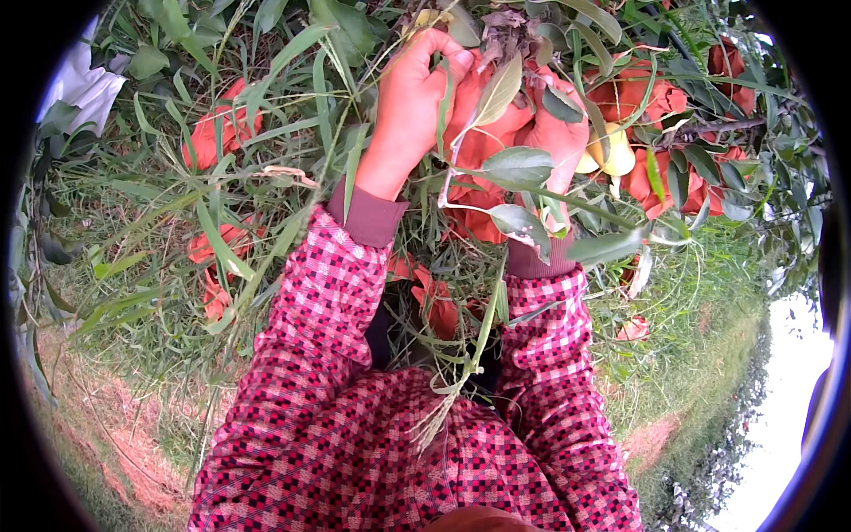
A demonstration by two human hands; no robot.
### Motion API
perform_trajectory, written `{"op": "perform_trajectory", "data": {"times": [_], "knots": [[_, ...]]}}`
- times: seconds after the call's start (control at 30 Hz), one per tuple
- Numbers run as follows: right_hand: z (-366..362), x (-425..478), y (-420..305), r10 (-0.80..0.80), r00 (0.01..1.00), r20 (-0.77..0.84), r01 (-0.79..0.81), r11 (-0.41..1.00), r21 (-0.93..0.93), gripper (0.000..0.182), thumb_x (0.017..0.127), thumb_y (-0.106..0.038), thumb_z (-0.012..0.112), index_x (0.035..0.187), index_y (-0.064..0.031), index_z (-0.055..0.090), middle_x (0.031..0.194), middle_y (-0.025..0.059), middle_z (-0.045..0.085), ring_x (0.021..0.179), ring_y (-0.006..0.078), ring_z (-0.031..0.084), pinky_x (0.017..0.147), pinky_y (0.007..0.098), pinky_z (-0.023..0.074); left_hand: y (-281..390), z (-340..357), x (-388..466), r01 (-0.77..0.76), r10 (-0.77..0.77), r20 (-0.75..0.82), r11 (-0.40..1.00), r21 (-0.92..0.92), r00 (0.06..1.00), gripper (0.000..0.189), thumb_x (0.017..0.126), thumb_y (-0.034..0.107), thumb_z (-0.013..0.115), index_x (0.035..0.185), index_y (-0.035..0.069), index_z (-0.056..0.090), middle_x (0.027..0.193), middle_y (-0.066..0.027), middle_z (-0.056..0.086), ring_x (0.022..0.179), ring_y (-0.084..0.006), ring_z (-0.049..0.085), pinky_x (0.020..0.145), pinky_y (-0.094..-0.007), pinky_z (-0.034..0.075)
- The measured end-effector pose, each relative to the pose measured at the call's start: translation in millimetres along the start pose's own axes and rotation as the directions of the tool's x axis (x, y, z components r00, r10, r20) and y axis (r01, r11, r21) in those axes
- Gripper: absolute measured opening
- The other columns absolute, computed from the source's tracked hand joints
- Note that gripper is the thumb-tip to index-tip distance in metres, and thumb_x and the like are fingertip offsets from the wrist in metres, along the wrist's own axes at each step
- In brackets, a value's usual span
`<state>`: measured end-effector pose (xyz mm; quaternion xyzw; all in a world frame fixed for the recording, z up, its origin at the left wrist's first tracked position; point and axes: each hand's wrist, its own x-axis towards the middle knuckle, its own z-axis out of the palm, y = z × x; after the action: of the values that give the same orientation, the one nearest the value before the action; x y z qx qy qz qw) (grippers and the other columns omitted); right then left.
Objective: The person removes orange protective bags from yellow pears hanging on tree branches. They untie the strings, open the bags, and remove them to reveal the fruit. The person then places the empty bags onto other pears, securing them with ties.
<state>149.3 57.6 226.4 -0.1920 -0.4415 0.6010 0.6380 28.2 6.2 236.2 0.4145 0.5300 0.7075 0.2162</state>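
Note:
A bunch of crumpled red paper (473, 143), which looks like fruit-bag paper, lies between my two hands among the leaves. My left hand (415, 93) is curled at its upper left edge, thumb and forefinger pinched together there. On the other side, my right hand (562, 130) grips the paper, its fingers partly covered by a leaf (562, 104). Dry brownish, withered material (508, 33) sits just above the paper, between the hands. Pale yellow fruit (615, 151) hangs right of my right hand. Whatever the red paper may enclose is hidden.
Leafy twigs (518, 166) and a long grass stem (488, 319) cross in front of my arms. More red paper lies in the grass at left (223, 126) and among the branches at right (638, 93). A white sheet (80, 86) shows at upper left.

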Motion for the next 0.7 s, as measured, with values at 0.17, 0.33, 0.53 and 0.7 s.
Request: {"op": "perform_trajectory", "data": {"times": [0.17, 0.33, 0.53, 0.7], "knots": [[-7.3, 2.9, 9.3, 0.058, 0.996, 0.062, -0.069, 0.978, 0.198, 0.014, 0.085, -0.004, 0.06, 0.099, -0.0005, 0.061, 0.096, 0.0088, 0.064, 0.089, 0.0167, 0.061, 0.08, 0.0317, 0.0508, -17.0, 13.7, -3.8, 0.103, -0.109, -0.001, 0.94, -0.325, 0.994, 0.012, 0.09, 0.011, 0.057, 0.08, 0.005, 0.053, 0.071, 0.0019, 0.054, 0.066, -0.006, 0.045, 0.061, -0.0232, 0.04], [-4.9, 1.1, 12.4, 0.135, 0.985, 0.108, -0.156, 0.961, 0.227, 0.015, 0.085, -0.006, 0.06, 0.1, -0.0011, 0.06, 0.095, 0.0096, 0.064, 0.089, 0.0174, 0.061, 0.08, 0.0318, 0.0507, -18.8, 24.6, -8.2, 0.206, -0.221, 0.049, 0.776, -0.597, 0.974, 0.01, 0.091, 0.011, 0.056, 0.082, 0.007, 0.054, 0.072, 0.0065, 0.05, 0.064, -0.0018, 0.04, 0.057, -0.0185, 0.035], [-6.2, -2.8, 11.9, 0.172, 0.979, 0.11, -0.193, 0.958, 0.213, 0.018, 0.085, -0.008, 0.06, 0.102, -0.0017, 0.06, 0.095, 0.0105, 0.064, 0.088, 0.0183, 0.061, 0.079, 0.0319, 0.0506, -21.2, 22.2, -5.9, 0.238, -0.263, 0.066, 0.703, -0.67, 0.963, 0.007, 0.09, 0.011, 0.057, 0.085, 0.006, 0.056, 0.075, 0.0053, 0.053, 0.064, -0.0021, 0.044, 0.056, -0.0173, 0.037], [-9.0, -1.2, 11.7, 0.189, 0.975, 0.114, -0.208, 0.961, 0.183, 0.019, 0.085, -0.01, 0.06, 0.103, -0.0023, 0.059, 0.094, 0.0113, 0.064, 0.087, 0.019, 0.062, 0.078, 0.032, 0.0505, -19.9, 14.0, -1.4, 0.214, -0.272, 0.008, 0.737, -0.641, 0.962, 0.005, 0.089, 0.01, 0.059, 0.088, 0.005, 0.057, 0.079, 0.0022, 0.057, 0.064, -0.0033, 0.048, 0.056, -0.0179, 0.04]]}}
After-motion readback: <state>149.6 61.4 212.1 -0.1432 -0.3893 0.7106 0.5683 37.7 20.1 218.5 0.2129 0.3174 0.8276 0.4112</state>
